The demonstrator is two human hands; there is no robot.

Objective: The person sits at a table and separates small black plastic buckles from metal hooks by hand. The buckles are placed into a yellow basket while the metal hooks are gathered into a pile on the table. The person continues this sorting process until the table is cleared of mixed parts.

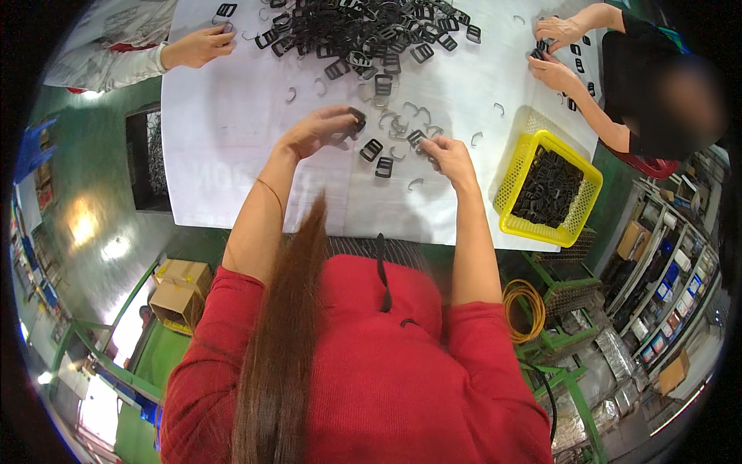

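My left hand (321, 130) is closed with a black slide buckle (357, 118) at its fingertips. A little to the right, my right hand (451, 160) pinches another black buckle (416, 138) between thumb and fingers. Between the two hands, a black two-slot buckle (372, 149) and a second buckle (384, 167) lie flat on the white table cover (247, 147). Thin curved, hook-like pieces (398, 125) are scattered just beyond them. Farther off, a large heap of black buckles (348, 35) covers the far middle of the table.
A yellow plastic basket (508, 179) holding many black pieces stands at the table's right edge. At the far left, a co-worker's hand (199, 48) is near a buckle; at the far right, another person's hands (558, 71) handle black pieces. A cardboard box (180, 288) stands lower left.
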